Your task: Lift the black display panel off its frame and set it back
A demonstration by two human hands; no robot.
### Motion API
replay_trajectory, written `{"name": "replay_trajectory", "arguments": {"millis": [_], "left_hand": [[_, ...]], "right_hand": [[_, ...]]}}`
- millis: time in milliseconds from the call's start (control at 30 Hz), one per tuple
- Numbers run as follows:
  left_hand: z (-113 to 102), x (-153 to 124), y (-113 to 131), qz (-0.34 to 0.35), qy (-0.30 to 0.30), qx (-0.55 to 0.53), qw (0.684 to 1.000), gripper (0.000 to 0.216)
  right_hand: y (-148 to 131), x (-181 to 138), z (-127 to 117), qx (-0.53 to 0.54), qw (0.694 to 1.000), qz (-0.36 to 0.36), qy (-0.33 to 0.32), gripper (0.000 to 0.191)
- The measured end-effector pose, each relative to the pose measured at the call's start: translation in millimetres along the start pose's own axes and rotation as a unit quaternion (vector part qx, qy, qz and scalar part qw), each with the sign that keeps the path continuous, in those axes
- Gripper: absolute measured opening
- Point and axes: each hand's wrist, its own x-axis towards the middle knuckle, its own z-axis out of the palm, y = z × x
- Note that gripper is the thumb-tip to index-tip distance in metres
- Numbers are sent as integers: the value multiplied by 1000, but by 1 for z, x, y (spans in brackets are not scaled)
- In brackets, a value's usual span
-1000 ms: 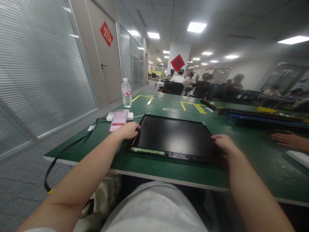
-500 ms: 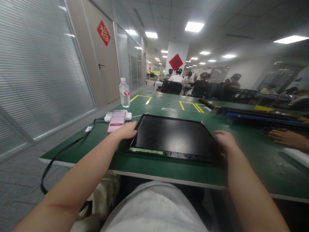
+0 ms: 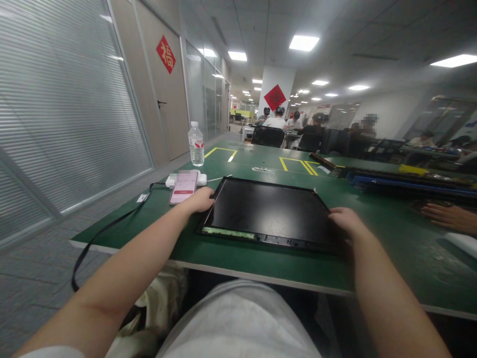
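Screen [image 3: 272, 206] lies on the green table [image 3: 238, 257], in front of me and between my two hands, its long axis going from left to right. My left hand [image 3: 201, 199] holds the left edge with bent fingers; my right hand [image 3: 347, 220] touches the right edge, but whether it grips underneath, I cannot tell. Neither hand is clearly nearer. The face is black and shiny, with a green strip [image 3: 228, 232] at the near left.
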Motion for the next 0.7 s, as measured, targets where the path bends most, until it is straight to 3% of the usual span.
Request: {"name": "replay_trajectory", "arguments": {"millis": [200,333,700], "left_hand": [[-3,-5,9,-74,21,-164,984,14],[-1,-9,16,-109,-8,-281,953,21],[-1,-12,30,-150,23,-409,900,38]], "right_hand": [[-6,-6,0,-53,998,-20,5,33],[-8,-8,0,-85,996,-24,11,35],[-1,1,-1,-92,995,-31,-5,33]]}}
